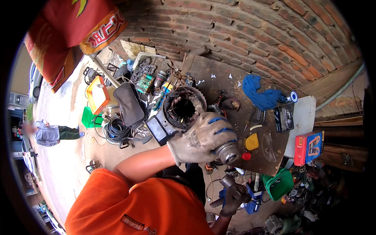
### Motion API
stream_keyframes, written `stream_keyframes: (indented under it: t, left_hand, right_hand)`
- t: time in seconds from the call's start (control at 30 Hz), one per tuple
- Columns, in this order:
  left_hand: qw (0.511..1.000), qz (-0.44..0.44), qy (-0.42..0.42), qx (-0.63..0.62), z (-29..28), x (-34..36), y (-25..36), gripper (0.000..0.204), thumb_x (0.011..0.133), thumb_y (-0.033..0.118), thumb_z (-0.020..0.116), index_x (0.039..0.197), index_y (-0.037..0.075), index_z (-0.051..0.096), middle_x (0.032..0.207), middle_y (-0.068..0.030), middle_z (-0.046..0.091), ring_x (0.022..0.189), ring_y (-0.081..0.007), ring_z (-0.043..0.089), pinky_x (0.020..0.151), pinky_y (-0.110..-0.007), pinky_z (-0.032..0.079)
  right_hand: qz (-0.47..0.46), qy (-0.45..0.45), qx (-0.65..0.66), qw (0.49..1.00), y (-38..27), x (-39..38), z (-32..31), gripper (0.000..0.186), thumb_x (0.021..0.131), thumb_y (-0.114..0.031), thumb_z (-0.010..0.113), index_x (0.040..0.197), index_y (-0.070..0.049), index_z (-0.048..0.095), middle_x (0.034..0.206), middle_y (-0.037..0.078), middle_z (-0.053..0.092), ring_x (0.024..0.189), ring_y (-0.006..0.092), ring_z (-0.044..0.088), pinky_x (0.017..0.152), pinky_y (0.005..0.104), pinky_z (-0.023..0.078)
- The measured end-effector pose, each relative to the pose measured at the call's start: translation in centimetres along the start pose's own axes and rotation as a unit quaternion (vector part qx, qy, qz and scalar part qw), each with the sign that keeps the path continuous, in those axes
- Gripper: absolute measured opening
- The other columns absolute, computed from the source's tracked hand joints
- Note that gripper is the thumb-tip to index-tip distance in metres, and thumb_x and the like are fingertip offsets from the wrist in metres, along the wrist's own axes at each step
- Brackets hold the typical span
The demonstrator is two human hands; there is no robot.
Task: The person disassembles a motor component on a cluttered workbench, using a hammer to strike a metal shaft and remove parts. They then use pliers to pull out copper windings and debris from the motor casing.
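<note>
My left grip [205,139], in a grey glove with blue on the fingers, is curled closed around a thick metal cylinder [228,153], whose round end pokes out past my knuckles. I see it against the near edge of the worktop [211,74]; I can't tell whether it touches the wood. My right grip [234,199], dark-gloved and lower down, is closed around a dark, blunt-ended tool [226,181].

Just beyond my left glove is a round metal housing [167,111], its mouth towards me, with charred, ragged stuff lining a hollow middle. A yellow piece [252,142] and a red cap [246,156] lie near the cylinder. Farther right are a blue cloth [261,94], a black case [284,118] with contents too small to make out, and a red box [309,148].

Below the worktop, a green basket [288,192] has something dark inside, and a blue tray [255,206] sits near my right glove. Off to the left are a black bag [128,105], an open orange box [107,98] and a green container [88,119].
</note>
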State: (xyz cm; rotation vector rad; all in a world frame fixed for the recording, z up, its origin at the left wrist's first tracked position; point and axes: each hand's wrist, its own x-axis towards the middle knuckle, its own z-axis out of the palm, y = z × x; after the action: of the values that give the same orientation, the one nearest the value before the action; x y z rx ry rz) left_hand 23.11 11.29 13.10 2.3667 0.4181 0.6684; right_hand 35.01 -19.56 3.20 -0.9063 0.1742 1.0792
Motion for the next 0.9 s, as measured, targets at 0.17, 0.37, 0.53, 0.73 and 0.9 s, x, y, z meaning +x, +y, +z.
stream_keyframes:
  t: [0.17,0.37,0.53,0.73,0.9]
  left_hand:
    - [1.000,-0.004,0.009,0.010,0.8,0.5,-1.2,0.062,0.059,0.019,0.081,0.118,0.015,0.061,0.117,-0.0083,0.057,0.116,-0.0338,0.051,0.099,-0.050,0.039]
    - [0.999,-0.028,0.038,0.020,1.9,-0.4,-1.1,0.062,0.059,0.019,0.081,0.118,0.015,0.062,0.118,-0.0081,0.057,0.118,-0.0329,0.050,0.100,-0.051,0.038]
    - [0.998,-0.032,0.018,0.053,1.8,-0.7,-0.9,0.063,0.058,0.020,0.082,0.118,0.017,0.062,0.120,-0.0075,0.057,0.119,-0.0321,0.050,0.100,-0.052,0.037]
    - [0.999,-0.005,-0.005,0.040,1.6,-0.7,-0.6,0.061,0.059,0.021,0.082,0.117,0.017,0.062,0.118,-0.0069,0.055,0.117,-0.0324,0.050,0.100,-0.052,0.038]
    - [0.998,0.039,-0.020,0.051,2.3,-0.8,0.3,0.065,0.054,0.020,0.082,0.116,0.018,0.062,0.118,-0.0061,0.055,0.117,-0.0309,0.050,0.099,-0.051,0.039]
  right_hand:
    - [0.094,0.042,0.197,0.975,0.0,0.3,-1.4,0.011,0.083,0.000,0.062,0.088,-0.005,0.054,0.081,0.000,0.049,0.076,0.0068,0.047,0.069,0.0248,0.038]
    - [-0.106,0.049,-0.406,0.906,0.4,0.1,-0.4,0.011,0.082,-0.003,0.064,0.088,-0.005,0.055,0.082,0.001,0.051,0.077,0.0078,0.048,0.070,0.0264,0.039]
    - [-0.145,0.050,-0.438,0.886,0.2,0.3,-0.2,0.012,0.082,-0.006,0.065,0.089,-0.005,0.056,0.083,0.002,0.052,0.078,0.0087,0.050,0.071,0.0277,0.040]
    - [-0.162,0.045,-0.475,0.864,0.2,0.4,0.2,0.014,0.081,-0.009,0.067,0.089,-0.004,0.056,0.084,0.003,0.054,0.079,0.0097,0.051,0.072,0.0293,0.041]
    - [-0.189,0.012,-0.516,0.835,0.1,0.6,0.4,0.019,0.080,-0.012,0.069,0.089,-0.003,0.056,0.085,0.004,0.054,0.081,0.0099,0.052,0.073,0.0306,0.041]
